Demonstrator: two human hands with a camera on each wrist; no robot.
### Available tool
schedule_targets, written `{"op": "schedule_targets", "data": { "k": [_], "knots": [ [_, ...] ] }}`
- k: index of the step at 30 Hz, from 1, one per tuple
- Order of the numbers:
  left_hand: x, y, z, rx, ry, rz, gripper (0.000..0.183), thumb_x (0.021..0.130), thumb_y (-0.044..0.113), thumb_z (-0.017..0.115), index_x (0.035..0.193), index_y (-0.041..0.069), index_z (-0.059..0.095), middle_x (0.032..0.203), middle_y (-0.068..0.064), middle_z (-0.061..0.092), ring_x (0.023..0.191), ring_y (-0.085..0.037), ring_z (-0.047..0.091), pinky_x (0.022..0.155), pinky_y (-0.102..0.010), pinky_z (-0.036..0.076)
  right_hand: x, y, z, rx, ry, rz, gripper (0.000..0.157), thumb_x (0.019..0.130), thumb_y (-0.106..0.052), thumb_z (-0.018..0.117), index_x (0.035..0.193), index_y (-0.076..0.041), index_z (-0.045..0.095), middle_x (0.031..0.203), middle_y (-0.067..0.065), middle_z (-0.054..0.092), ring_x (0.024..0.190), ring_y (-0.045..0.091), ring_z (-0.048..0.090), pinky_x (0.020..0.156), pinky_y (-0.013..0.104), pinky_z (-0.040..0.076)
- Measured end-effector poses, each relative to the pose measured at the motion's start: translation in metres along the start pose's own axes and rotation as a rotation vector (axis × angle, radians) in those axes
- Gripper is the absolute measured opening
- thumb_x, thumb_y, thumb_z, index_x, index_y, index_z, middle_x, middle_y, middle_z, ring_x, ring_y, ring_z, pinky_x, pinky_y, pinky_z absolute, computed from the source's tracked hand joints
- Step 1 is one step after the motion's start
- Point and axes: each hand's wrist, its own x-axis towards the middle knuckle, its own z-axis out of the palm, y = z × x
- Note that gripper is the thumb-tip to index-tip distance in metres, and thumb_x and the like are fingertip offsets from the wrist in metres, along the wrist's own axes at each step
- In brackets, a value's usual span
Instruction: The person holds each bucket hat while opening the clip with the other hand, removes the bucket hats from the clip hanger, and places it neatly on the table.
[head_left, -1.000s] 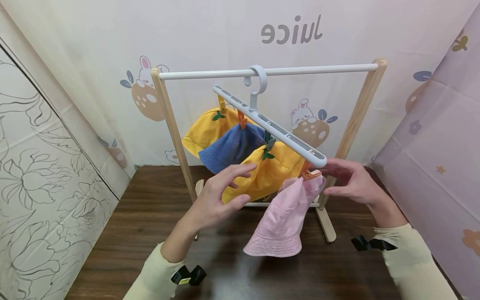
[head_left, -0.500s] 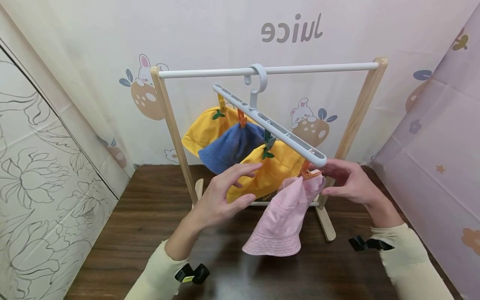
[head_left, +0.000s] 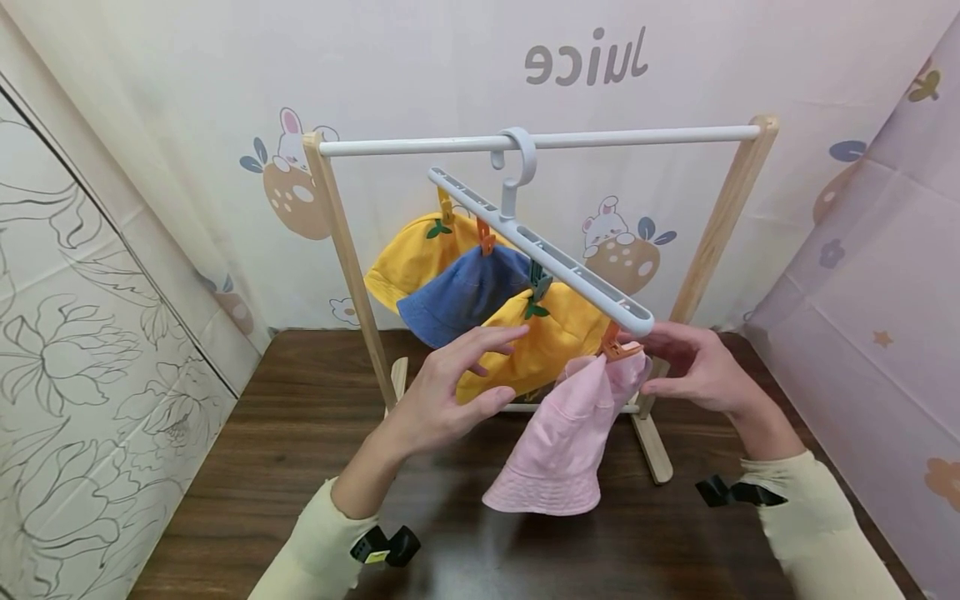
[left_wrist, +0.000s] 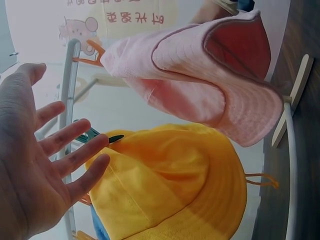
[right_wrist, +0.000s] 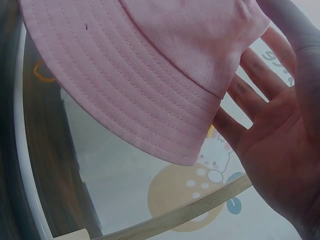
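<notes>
A pink bucket hat [head_left: 558,442] hangs from an orange clip [head_left: 619,348] at the near end of a grey clip hanger [head_left: 543,250]. Behind it on the same hanger hang a yellow hat [head_left: 551,333] under a dark green clip [head_left: 538,282], a blue hat [head_left: 468,292] and another yellow hat [head_left: 408,258]. My left hand [head_left: 442,392] is in front of the nearer yellow hat, fingers spread and relaxed, palm bare in the left wrist view. My right hand [head_left: 697,367] is beside the pink hat, its fingertips partly hidden behind the fabric, fingers loosely extended in the right wrist view.
The hanger hooks over the white rail [head_left: 637,137] of a small wooden-legged rack [head_left: 720,225]. The rack stands on a dark wooden table [head_left: 300,467]. A printed curtain [head_left: 420,67] closes off the back, with a flower-patterned panel [head_left: 90,375] at left.
My left hand has shifted slightly right. The pink hat has swayed a little to the left; my right hand stays nearly still beside it.
</notes>
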Motion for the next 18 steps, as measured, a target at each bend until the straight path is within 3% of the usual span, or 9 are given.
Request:
{"op": "schedule_targets", "data": {
  "k": [5,11,18],
  "knots": [
    [0.0030,0.0042,-0.0005,-0.011,-0.006,0.005,0.059,0.105,0.033,0.070,0.159,0.012,0.062,0.155,-0.014,0.070,0.134,-0.029,0.071,0.096,-0.047,0.067,-0.0010,-0.0015,0.0009,-0.024,0.011,0.008,0.085,0.074,0.026,0.086,0.153,0.000,0.065,0.145,-0.010,0.079,0.136,0.002,0.073,0.110,0.015,0.058],
    [0.0072,0.0079,0.0000,-0.026,-0.010,0.034,0.060,0.103,0.025,0.073,0.160,0.011,0.061,0.159,-0.014,0.068,0.131,-0.030,0.072,0.095,-0.044,0.067,-0.0022,-0.0030,0.0026,-0.033,0.017,0.027,0.085,0.075,0.024,0.087,0.152,-0.005,0.067,0.143,-0.012,0.079,0.132,0.000,0.074,0.106,0.015,0.060],
    [0.0103,0.0106,0.0034,-0.023,-0.009,0.021,0.063,0.099,0.017,0.077,0.159,0.010,0.061,0.160,-0.011,0.068,0.129,-0.036,0.074,0.092,-0.037,0.066,-0.0030,-0.0039,0.0056,-0.035,0.022,0.021,0.076,0.077,0.023,0.087,0.148,0.004,0.068,0.142,-0.010,0.080,0.128,0.000,0.076,0.078,0.012,0.062]
  ]
}}
